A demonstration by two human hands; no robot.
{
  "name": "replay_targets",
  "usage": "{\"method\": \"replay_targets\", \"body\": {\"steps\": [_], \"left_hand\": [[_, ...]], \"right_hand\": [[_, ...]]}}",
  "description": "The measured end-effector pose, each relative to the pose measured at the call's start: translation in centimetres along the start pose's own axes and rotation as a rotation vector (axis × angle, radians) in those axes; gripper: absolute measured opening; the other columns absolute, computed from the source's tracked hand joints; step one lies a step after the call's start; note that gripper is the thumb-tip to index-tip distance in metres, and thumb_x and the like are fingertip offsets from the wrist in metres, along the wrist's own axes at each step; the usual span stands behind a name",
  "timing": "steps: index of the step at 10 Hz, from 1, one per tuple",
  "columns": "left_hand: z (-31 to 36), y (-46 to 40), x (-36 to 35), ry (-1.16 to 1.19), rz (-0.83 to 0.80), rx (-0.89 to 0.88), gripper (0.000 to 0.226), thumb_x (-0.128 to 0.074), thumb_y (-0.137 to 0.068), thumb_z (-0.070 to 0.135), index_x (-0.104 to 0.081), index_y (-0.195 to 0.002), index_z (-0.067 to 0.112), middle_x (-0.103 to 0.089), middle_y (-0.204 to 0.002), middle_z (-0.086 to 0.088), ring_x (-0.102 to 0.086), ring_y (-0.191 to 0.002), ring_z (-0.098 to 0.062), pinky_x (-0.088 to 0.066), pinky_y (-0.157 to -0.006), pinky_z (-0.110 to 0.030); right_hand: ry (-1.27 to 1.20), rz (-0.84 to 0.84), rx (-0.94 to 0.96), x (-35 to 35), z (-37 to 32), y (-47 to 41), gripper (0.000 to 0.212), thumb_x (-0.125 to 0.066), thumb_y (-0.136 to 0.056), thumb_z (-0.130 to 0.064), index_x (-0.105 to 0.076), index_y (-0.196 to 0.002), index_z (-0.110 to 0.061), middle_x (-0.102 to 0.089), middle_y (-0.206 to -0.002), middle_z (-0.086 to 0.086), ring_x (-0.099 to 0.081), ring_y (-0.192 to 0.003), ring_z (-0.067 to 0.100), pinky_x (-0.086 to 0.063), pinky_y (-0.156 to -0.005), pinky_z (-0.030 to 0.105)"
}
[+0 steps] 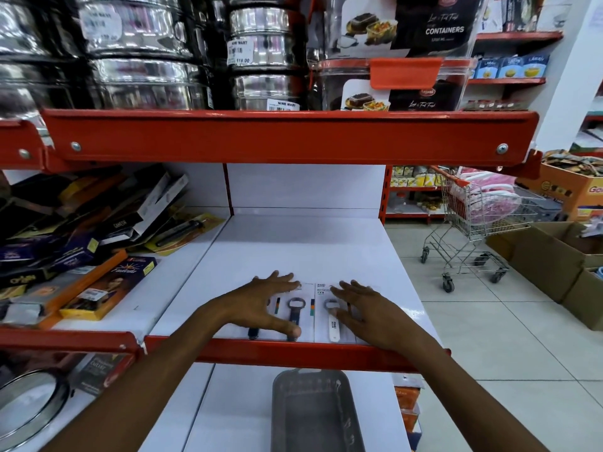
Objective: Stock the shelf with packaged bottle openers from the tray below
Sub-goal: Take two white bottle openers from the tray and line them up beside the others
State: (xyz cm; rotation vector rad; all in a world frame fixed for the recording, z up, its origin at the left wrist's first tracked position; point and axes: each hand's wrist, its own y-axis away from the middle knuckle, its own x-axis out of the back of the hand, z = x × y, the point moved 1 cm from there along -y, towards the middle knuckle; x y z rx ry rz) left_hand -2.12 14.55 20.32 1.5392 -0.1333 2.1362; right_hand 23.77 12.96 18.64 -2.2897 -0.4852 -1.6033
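Both spread hands, left hand [261, 305] and right hand [365, 313], partly cover carded bottle openers [295, 316].

Low in the frame's middle, both hands rest flat with fingers spread on carded bottle openers at the front edge of a white shelf [293, 249]. The left hand [261, 305] covers the dark-handled pack [295, 316]; the right hand [368, 313] lies over the white-handled pack [333, 324] just beside it. A grey tray [315, 415] sits on the shelf below, bottom centre.
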Motion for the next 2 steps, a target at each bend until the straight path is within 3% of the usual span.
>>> {"method": "replay_targets", "body": {"steps": [2], "left_hand": [[-2.2, 2.3, -0.9, -0.064, 0.012, 0.033, 0.113, -0.043, -0.064, 0.095, -0.013, -0.155, 0.037, -0.007, -0.167, 0.009, 0.000, -0.155, -0.016, -0.013, -0.127, -0.049]], "right_hand": [[0.010, -0.034, -0.002, -0.2, -2.3, -0.4, 0.059, -0.032, -0.094, -0.059, -0.027, -0.147, -0.035, -0.025, -0.158, -0.009, -0.021, -0.148, 0.017, -0.021, -0.120, 0.047]]}}
